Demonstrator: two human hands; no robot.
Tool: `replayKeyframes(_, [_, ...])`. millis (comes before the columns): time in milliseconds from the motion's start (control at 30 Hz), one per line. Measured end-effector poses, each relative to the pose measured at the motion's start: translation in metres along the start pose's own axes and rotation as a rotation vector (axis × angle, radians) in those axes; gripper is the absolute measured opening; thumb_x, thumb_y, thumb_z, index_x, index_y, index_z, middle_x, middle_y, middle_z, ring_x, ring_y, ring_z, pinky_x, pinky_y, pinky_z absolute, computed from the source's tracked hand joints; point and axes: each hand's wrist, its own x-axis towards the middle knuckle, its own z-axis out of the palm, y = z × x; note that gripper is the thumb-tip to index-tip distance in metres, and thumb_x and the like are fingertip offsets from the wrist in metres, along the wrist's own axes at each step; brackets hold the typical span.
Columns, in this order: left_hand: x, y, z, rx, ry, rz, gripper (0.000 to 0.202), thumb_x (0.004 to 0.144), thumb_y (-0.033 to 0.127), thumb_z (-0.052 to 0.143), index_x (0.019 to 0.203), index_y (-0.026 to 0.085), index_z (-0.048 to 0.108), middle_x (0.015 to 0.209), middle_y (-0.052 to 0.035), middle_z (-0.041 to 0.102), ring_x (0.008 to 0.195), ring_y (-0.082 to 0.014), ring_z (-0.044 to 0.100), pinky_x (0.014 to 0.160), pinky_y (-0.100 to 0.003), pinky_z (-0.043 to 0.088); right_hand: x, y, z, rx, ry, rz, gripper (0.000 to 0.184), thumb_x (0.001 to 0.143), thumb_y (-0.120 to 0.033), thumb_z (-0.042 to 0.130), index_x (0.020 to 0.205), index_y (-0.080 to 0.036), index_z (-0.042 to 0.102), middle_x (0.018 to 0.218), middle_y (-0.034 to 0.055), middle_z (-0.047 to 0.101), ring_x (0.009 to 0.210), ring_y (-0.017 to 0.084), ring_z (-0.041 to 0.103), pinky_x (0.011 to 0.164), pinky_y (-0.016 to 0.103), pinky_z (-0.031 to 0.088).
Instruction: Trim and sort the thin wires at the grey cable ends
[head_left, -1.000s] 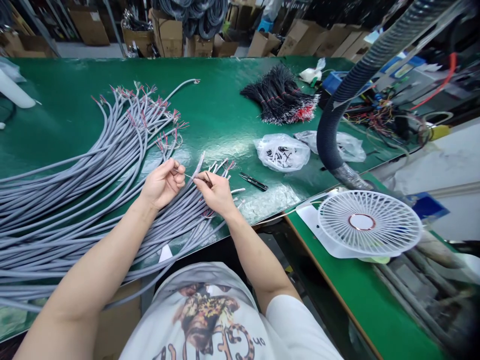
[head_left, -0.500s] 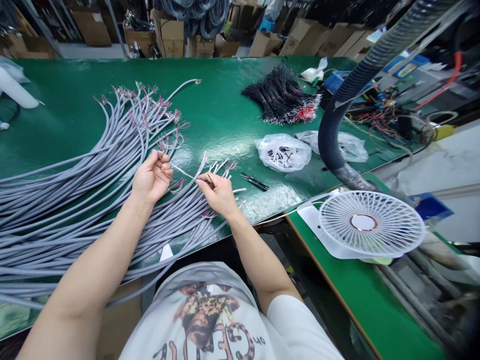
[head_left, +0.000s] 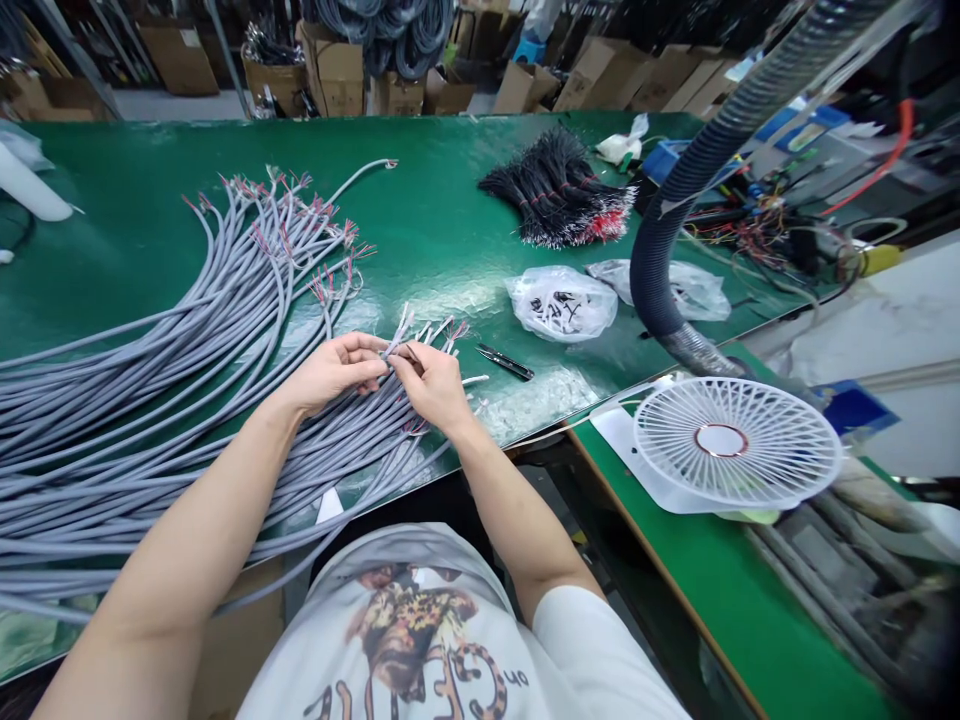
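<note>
Head camera is looking down at a green table (head_left: pixel 450 220), where the left hand (head_left: pixel 334 370) and the right hand (head_left: pixel 435 385) are meeting fingertip to fingertip. Both are pinching the stripped end of one grey cable (head_left: pixel 396 338) at the near edge of a cable pile (head_left: pixel 187 400) that is sprawling leftward. Black snips (head_left: pixel 506 362) are lying just right of the right hand, with a plastic bag (head_left: pixel 561 303) beyond them.

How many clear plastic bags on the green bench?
2: a bag with black parts beside the snips, a second bag behind the hose; others may be hidden.
</note>
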Motion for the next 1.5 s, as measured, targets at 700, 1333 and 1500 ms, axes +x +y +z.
replayKeyframes(700, [-0.003, 0.001, 0.007, 0.024, 0.073, 0.083, 0.029, 0.062, 0.034, 0.081, 0.074, 0.011, 0.068, 0.063, -0.0013, 0.064, 0.040, -0.0031, 0.047, 0.037, -0.014, 0.031, -0.002, 0.020, -0.039, -0.243, 0.019, -0.017, 0.020, 0.087, -0.029, 0.051, 0.071, -0.019, 0.057, 0.067, 0.0016, 0.058, 0.066, 0.015, 0.054, 0.067, 0.026, 0.041])
replayKeyframes(1333, [-0.007, -0.008, 0.018, 0.244, -0.021, 0.116, 0.028, 0.065, 0.035, 0.078, 0.082, 0.014, 0.074, 0.068, -0.0031, 0.066, 0.054, -0.0103, 0.055, 0.052, -0.023, 0.044, 0.003, -0.030, -0.065, -0.477, -0.137, -0.253, 0.021, 0.087, -0.025, 0.055, 0.104, -0.018, 0.066, 0.109, 0.0080, 0.062, 0.092, 0.017, 0.060, 0.073, 0.025, 0.045])
replayKeyframes(1500, [-0.009, -0.010, 0.030, 0.235, 0.043, 0.336, 0.026, 0.066, 0.030, 0.079, 0.087, 0.015, 0.074, 0.085, -0.0052, 0.070, 0.073, -0.0131, 0.060, 0.069, -0.024, 0.046, 0.006, -0.035, -0.061, -0.536, -0.310, -0.217, 0.022, 0.089, -0.017, 0.045, 0.093, -0.018, 0.066, 0.093, 0.0046, 0.065, 0.081, 0.014, 0.060, 0.067, 0.022, 0.039])
